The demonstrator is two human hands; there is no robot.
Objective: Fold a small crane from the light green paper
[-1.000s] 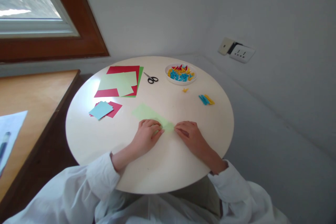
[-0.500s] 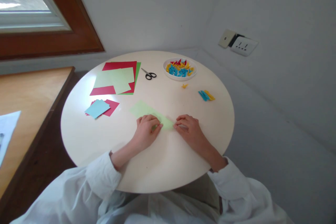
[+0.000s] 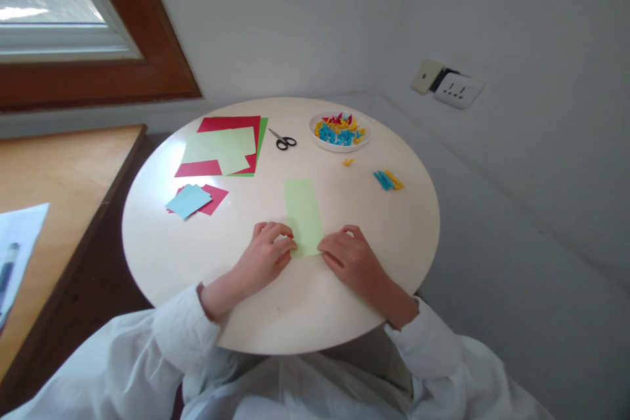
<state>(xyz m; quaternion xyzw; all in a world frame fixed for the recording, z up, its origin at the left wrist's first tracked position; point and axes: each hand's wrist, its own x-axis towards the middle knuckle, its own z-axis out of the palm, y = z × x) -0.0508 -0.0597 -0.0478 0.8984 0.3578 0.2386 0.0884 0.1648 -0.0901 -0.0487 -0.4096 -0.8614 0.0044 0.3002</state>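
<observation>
A light green strip of paper (image 3: 304,210) lies lengthwise before me on the round white table (image 3: 275,321), its near end between my hands. My left hand (image 3: 268,249) pinches its near left corner between thumb and fingers. At the near right corner, my right hand (image 3: 350,252) has its fingertips closed on the edge. Both hands rest low over the tabletop. Whether the strip is folded or a single layer, I cannot tell.
At the back left lie large red sheets (image 3: 199,170) with light green paper (image 3: 216,144) on top. Scissors (image 3: 283,141) lie beside them. Small blue cards (image 3: 189,201), a white dish (image 3: 339,147) of folded pieces, a yellow piece (image 3: 348,162) and coloured strips (image 3: 384,180) surround the work.
The green paper has turned from slanting away to the left to pointing nearly straight away from me. Both hands have shifted slightly toward me with it, and the view has moved a little.
</observation>
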